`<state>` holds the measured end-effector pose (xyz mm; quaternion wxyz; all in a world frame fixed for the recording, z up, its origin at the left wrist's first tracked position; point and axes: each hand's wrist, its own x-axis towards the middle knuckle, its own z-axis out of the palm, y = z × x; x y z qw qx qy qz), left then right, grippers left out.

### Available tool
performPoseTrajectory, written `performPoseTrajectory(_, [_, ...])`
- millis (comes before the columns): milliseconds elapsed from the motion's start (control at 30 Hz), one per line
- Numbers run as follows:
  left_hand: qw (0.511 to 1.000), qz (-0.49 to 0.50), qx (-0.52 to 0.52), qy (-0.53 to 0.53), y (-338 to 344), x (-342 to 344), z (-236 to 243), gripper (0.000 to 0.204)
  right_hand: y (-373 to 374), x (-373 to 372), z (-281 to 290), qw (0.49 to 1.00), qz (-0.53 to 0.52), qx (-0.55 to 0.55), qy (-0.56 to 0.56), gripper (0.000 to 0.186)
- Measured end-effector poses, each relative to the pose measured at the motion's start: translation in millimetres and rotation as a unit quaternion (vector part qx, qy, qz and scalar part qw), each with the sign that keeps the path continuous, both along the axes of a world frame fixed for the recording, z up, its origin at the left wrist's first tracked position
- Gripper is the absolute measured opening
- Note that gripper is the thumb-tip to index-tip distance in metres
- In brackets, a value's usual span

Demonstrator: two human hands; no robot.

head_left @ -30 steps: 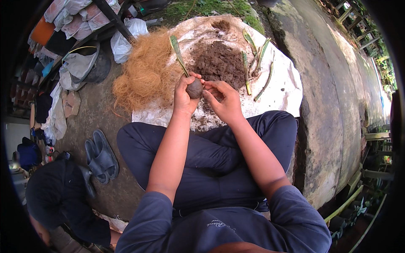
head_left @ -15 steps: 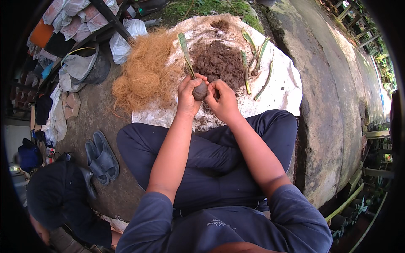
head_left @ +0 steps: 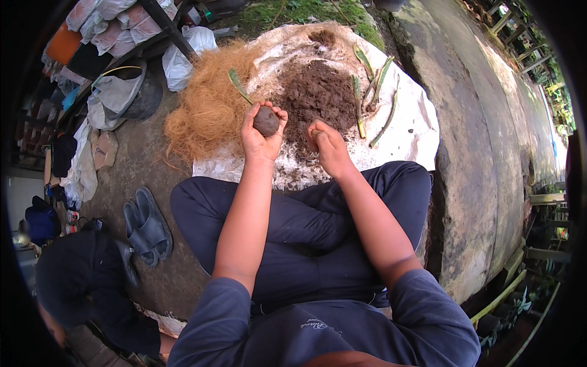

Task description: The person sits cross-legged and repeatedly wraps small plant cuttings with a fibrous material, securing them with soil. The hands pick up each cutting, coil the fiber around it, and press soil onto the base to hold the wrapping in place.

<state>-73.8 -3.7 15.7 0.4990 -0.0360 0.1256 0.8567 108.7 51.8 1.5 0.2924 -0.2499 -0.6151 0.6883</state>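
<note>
My left hand (head_left: 262, 145), palm up, cups a round, dark soil ball (head_left: 266, 122) with its fingers curled around it. A green, pale-edged leaf (head_left: 238, 84) sticks out from behind the ball, tilted to the far left. To the right, my right hand (head_left: 331, 151) is curled closed, apart from the ball, at the near edge of a dark soil heap (head_left: 321, 95). Whatever its fingers hold is hidden. The heap lies on a white woven sheet (head_left: 413, 131). Several leaf cuttings (head_left: 358, 109) rest on the sheet right of the heap.
Tangled brown fibre (head_left: 205, 101) is piled on the left, overlapping the sheet. Grey slippers (head_left: 147, 226) are on the ground at left, near another person in dark clothes (head_left: 79, 287). White plastic bags (head_left: 183, 58) stand behind the fibre; a concrete slab (head_left: 471, 153) runs along the right.
My hands have separated: the left moved left with the soil ball and turned palm up, the right drew slightly right. The leaf now leans farther left.
</note>
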Motion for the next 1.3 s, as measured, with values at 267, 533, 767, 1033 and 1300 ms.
performPoseTrajectory(267, [0.999, -0.033, 0.030, 0.000, -2.9, -1.6, -1.4, 0.015, -19.4, 6.9, -3.0, 0.900, 0.178, 0.284, -0.278, 0.062])
performPoseTrajectory(533, [0.995, -0.093, 0.002, -0.032, 1.0, 21.7, 4.3, 0.019, -16.8, -18.0, 11.2, 0.996, -0.051, 0.013, 0.070, 0.053])
performPoseTrajectory(767, [0.997, -0.015, -0.046, 0.063, 5.0, 25.1, -8.8, 0.017, -21.5, -14.6, 29.5, 0.960, -0.139, 0.244, 0.003, 0.035])
performPoseTrajectory(1033, [0.973, -0.004, -0.098, 0.210, 2.9, 31.1, -6.4, 0.014, -25.3, -18.9, 26.9, 0.981, -0.161, 0.107, -0.004, 0.039])
performPoseTrajectory(1300, [0.985, -0.074, 0.033, 0.154, 0.3, 42.4, -11.3, 0.015, -25.7, -24.8, 10.8, 0.945, -0.024, -0.284, 0.158, 0.063])
